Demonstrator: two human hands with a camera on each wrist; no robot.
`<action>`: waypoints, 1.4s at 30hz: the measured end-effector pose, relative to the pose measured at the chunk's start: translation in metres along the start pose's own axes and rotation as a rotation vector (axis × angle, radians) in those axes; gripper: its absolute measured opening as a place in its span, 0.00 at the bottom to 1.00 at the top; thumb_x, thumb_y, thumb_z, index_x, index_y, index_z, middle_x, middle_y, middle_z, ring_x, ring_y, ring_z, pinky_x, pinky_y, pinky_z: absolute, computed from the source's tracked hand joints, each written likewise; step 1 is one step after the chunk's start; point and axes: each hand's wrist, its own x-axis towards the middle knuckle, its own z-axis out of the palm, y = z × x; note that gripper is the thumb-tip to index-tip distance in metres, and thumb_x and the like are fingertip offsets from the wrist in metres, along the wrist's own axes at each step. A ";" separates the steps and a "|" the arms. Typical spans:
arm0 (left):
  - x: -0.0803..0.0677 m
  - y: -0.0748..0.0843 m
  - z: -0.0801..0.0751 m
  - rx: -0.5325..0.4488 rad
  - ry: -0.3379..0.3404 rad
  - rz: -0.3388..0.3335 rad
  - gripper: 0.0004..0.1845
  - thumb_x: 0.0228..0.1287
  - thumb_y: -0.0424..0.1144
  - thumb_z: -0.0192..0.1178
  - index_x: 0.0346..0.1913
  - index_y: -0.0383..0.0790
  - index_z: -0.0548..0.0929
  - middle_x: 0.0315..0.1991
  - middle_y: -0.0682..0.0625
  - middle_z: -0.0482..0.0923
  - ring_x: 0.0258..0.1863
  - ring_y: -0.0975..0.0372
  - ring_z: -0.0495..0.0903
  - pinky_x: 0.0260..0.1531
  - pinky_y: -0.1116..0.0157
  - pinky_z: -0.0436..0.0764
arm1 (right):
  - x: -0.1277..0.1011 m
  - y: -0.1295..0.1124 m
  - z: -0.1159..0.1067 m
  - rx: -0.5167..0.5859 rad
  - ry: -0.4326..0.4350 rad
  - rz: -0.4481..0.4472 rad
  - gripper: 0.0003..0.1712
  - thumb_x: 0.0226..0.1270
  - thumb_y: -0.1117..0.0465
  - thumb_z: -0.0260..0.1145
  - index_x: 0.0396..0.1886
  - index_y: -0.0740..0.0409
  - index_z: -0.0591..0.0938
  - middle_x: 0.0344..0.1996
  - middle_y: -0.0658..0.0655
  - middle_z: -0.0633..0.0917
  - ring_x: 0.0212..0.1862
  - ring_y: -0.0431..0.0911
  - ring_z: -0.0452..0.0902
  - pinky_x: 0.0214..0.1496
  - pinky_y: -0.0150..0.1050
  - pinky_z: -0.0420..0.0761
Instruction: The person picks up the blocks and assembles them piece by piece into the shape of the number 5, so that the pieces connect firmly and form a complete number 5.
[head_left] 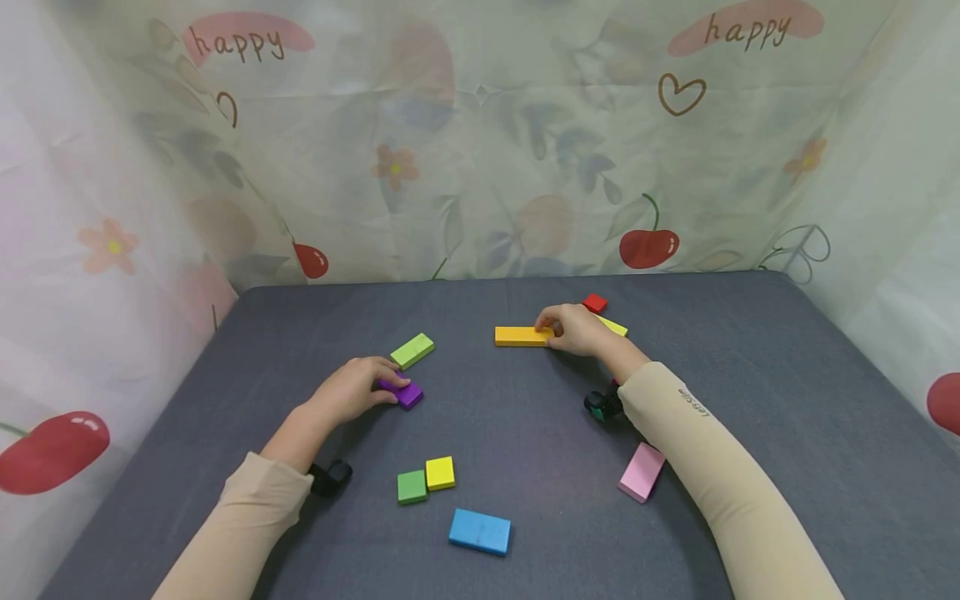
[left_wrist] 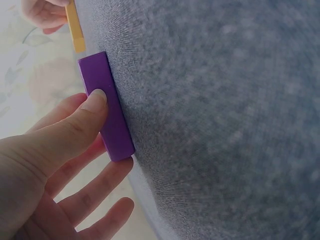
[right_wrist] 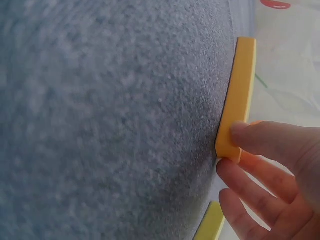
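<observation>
Head view shows my left hand (head_left: 352, 392) pinching the purple block (head_left: 403, 392) on the table (head_left: 525, 433), my right hand (head_left: 577, 331) gripping the end of the long orange block (head_left: 521, 336). Neither is lifted yet, I judge; green, yellow, blue and pink blocks lie loose nearer me.

Evenly and softly lit, with faint shadows, wide-angle bending at the edges, and blurred close-up wrist views.
</observation>
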 end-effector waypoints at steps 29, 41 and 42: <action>0.006 -0.003 -0.003 0.097 -0.018 0.043 0.18 0.54 0.36 0.68 0.50 0.45 0.84 0.47 0.45 0.81 0.49 0.54 0.78 0.52 0.51 0.77 | -0.003 0.004 -0.001 0.026 0.035 0.009 0.11 0.58 0.66 0.67 0.43 0.60 0.83 0.45 0.61 0.84 0.46 0.53 0.79 0.50 0.46 0.80; 0.009 0.000 -0.005 0.118 -0.067 0.015 0.18 0.52 0.41 0.69 0.48 0.46 0.84 0.43 0.49 0.80 0.40 0.59 0.76 0.44 0.56 0.78 | -0.003 0.003 0.000 -0.008 0.045 0.018 0.11 0.58 0.65 0.67 0.43 0.59 0.83 0.46 0.60 0.84 0.48 0.53 0.78 0.52 0.46 0.79; 0.009 0.000 -0.005 0.118 -0.067 0.015 0.18 0.52 0.41 0.69 0.48 0.46 0.84 0.42 0.49 0.80 0.40 0.59 0.76 0.43 0.57 0.78 | -0.003 0.003 0.000 -0.008 0.045 0.022 0.11 0.58 0.65 0.67 0.43 0.59 0.83 0.46 0.60 0.84 0.49 0.53 0.78 0.52 0.46 0.79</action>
